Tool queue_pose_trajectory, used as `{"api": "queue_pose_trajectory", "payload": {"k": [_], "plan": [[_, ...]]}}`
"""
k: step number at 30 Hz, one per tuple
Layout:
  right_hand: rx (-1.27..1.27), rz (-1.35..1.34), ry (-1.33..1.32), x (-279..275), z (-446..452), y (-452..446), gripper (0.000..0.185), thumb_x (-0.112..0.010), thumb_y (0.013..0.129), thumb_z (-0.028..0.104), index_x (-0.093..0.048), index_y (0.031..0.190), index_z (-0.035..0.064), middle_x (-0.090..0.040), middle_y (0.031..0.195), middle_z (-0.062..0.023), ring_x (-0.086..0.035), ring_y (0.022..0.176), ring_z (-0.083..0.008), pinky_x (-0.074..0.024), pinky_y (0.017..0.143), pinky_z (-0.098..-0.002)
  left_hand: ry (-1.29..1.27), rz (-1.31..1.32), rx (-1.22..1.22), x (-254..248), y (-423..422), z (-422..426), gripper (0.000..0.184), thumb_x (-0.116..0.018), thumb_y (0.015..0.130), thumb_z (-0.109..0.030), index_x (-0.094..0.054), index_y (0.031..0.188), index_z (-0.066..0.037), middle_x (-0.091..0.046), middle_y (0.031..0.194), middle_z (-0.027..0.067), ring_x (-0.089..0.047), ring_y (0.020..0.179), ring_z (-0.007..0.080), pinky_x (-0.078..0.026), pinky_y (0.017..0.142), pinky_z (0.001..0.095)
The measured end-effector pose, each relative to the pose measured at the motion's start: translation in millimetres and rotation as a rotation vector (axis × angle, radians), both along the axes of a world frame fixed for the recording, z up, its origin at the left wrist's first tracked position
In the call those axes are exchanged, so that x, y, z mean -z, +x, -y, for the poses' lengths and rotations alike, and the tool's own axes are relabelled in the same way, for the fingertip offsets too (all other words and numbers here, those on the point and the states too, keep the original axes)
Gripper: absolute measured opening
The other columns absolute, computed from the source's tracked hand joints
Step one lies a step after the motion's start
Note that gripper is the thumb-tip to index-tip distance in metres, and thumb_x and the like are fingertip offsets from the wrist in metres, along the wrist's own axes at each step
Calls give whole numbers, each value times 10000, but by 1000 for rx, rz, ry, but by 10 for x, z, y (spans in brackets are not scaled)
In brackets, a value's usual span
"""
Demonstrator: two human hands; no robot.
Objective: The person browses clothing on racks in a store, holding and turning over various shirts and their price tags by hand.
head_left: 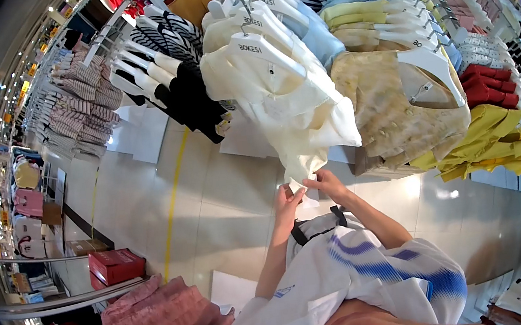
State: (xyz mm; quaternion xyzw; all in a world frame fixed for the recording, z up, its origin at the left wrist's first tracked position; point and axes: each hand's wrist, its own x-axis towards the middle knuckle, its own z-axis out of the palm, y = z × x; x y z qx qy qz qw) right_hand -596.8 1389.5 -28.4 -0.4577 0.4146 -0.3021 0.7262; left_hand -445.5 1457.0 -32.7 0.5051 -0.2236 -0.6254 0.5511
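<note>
A cream blouse (267, 89) hangs from a white hanger (267, 53) at the front of a rack, and its lower end is drawn toward me. My left hand (287, 201) is closed on the bottom edge of the blouse, with thumb and fingers pinched. Just to the right, my right hand (328, 186) pinches the same edge, its fingertips close to those of the left. A small pale flap shows between the two hands; whether it is hem or label I cannot tell.
A beige patterned top (373, 95) hangs close on the right, with yellow garments (488, 142) beyond. Black-and-white tops (182, 94) hang to the left. A pink garment (163, 320) and a red box (116, 265) are at lower left. A yellow line (174, 193) crosses the tiled floor.
</note>
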Motion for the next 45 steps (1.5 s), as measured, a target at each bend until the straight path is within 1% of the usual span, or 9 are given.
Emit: {"api": "queue_pose_trajectory", "payload": {"k": [5,17,20,22,27,32,35,40,45], "plan": [[-6,-115,-21,-143,-9,9,368,-658,820,376,-603,886,19,-512,718,34,-404,643,-46,-315,538,-241,-35,4,10,101,6,32,319,-637,823,-46,-451,1080,-22,-565,1037,71,-556,947,132,-466,777,275],[-7,-187,-43,76,62,85,392,-624,848,378,-495,617,89,-388,607,65,-335,577,-49,-279,514,-240,-34,85,19,66,76,19,237,-650,828,-84,-482,989,-38,-566,942,35,-551,881,93,-451,755,240],[-28,-179,-41,215,111,45,356,-619,857,354,-519,652,81,-423,616,63,-371,579,-45,-309,521,-240,-31,147,50,176,127,2,216,-640,848,-138,-501,979,-37,-567,929,33,-561,864,93,-467,738,244],[-2,-139,-9,226,115,59,335,-618,861,342,-531,681,73,-451,629,57,-396,584,-43,-326,524,-238,62,0,90,175,138,2,244,-608,878,-203,-527,1027,-28,-578,942,31,-566,857,89,-482,718,255],[57,-81,96,18,80,97,289,-614,870,308,-562,765,43,-526,674,35,-458,601,-42,-367,534,-229,-25,-45,174,213,173,25,300,-557,910,-245,-544,1108,-20,-598,952,21,-577,807,86,-491,677,254],[32,-218,-58,315,223,50,331,-628,851,354,-569,739,48,-482,656,42,-408,582,-50,-305,503,-227,-64,117,383,382,485,-2,212,-547,918,-242,-547,932,-31,-599,783,29,-565,700,83,-465,625,228],[99,-282,-110,623,356,93,351,-645,831,371,-583,752,35,-504,677,28,-428,589,-66,-344,521,-253,-74,86,371,433,886,-145,226,-547,919,-245,-517,896,-23,-601,757,42,-567,671,87,-462,622,219],[427,-321,82,1009,551,214,307,-654,823,357,-602,840,55,-556,732,2,-531,655,-93,-436,588,-259,19,121,135,713,1786,-398,189,-548,918,-218,-512,908,-33,-609,772,52,-577,657,99,-482,624,237],[603,-337,81,1439,657,339,272,-664,818,320,-595,887,66,-582,750,-5,-536,618,-94,-439,539,-241,0,168,10,740,2486,-574,158,-551,911,-195,-529,913,-39,-612,774,55,-581,651,107,-486,618,245]]}}
